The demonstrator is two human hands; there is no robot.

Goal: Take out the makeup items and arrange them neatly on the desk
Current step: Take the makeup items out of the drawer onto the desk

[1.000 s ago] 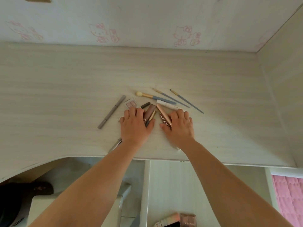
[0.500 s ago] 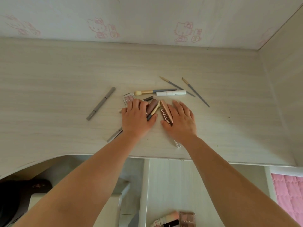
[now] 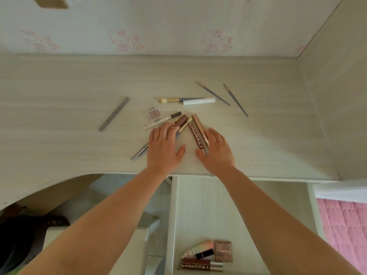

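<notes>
Head view, looking down at the counter (image 3: 59, 92). Both hands lie palm down near its front edge, forearms reaching in from the near side. The left hand (image 3: 163, 148) rests flat, fingers (image 3: 158, 133) straight and slightly spread, over the near ends of a brown tube (image 3: 181, 121) and a gold-handled brush (image 3: 185, 126); a silver pen (image 3: 139, 152) pokes out from under its left side. The right hand (image 3: 217, 150) is also flat and gripping nothing, its thumb side against a dark red tube (image 3: 195, 136) and a rose-gold tube (image 3: 199, 126) that lie side by side, angled away to the left.

Other items are scattered farther out:
- grey pencil (image 3: 114, 114), far left, well apart from the cluster
- small palette (image 3: 154, 114) and a thin white pen (image 3: 162, 120), just beyond the left hand
- fluffy brush (image 3: 172, 100) touching a white tube (image 3: 199, 101)
- two slim brushes (image 3: 212, 93) (image 3: 235, 100), far right

More makeup (image 3: 206, 255) lies on a lower shelf (image 3: 198, 205) beneath the counter edge.

Handling, as judged: these are light, rigid, smooth sticks and tubes that probably roll and skid on the slick surface. Flat-palm pushing suits aligning them; for lifting, a pinch at mid-length looks safest. Brush heads are soft and best left untouched; the palette is likely the most fragile piece.
</notes>
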